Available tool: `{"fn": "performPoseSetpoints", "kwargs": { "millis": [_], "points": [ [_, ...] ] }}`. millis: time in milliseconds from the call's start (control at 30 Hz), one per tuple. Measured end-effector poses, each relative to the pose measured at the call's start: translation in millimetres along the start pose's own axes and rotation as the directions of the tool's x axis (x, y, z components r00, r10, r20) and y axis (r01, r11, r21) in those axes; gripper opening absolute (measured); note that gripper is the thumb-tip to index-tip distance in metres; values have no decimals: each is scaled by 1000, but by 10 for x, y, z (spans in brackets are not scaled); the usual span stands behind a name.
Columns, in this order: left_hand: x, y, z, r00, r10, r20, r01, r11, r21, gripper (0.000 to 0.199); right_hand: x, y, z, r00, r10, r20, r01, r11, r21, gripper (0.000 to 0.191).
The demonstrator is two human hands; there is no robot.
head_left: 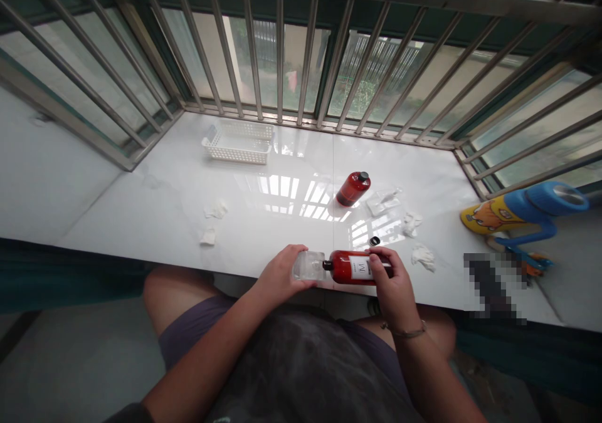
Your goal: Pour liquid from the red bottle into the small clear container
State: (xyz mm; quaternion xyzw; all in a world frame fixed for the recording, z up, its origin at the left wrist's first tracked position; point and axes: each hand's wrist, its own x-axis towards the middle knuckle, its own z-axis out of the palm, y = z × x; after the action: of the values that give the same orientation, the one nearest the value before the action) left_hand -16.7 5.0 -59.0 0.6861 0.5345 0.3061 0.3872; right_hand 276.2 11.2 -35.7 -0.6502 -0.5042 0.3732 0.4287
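In the head view my right hand (392,282) is closed round a red bottle (342,267) with a white label. The bottle lies tipped on its side, its dark uncapped neck pointing left. My left hand (282,274) grips a clear, square-sided container (308,265), whose right side meets the bottle's mouth. Whether liquid is flowing between them I cannot tell. Just beyond my right hand a small black cap (374,241) lies on the white counter (263,222). Farther back stands a second red bottle (353,189) with its black cap on.
A white perforated basket (239,155) sits at the back left. Crumpled tissues (424,257) lie on both sides, and a clear plastic packet (383,202) is near the standing bottle. At right are a blue-and-yellow flask (512,208) and a pixelated dark object (493,285). Metal window bars (308,59) border the back.
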Motion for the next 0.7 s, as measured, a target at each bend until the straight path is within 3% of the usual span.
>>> {"fn": "performPoseSetpoints", "kwargs": {
  "millis": [100,167,267,400,533,700],
  "points": [
    [1,7,-25,1000,0,-5,1,1000,30,74,-71,73,70,994,107,-17,-102,978,184,47],
    [8,15,-51,1000,10,-4,-10,999,51,74,-144,87,125,975,222,10,-212,914,346,47],
    [30,28,-95,1000,8,0,-8,998,66,73,-284,60,204,922,364,132,-377,766,521,45],
    [84,-3,-158,999,-38,-11,39,996,75,69,-468,11,314,819,467,333,-563,545,621,43],
    [152,-93,-223,997,-69,24,66,992,104,69,-566,-33,425,744,472,472,-647,335,685,39],
    [199,-195,-257,997,-66,26,61,984,166,70,-537,-132,468,677,429,599,-710,164,685,34]
  ]
}}
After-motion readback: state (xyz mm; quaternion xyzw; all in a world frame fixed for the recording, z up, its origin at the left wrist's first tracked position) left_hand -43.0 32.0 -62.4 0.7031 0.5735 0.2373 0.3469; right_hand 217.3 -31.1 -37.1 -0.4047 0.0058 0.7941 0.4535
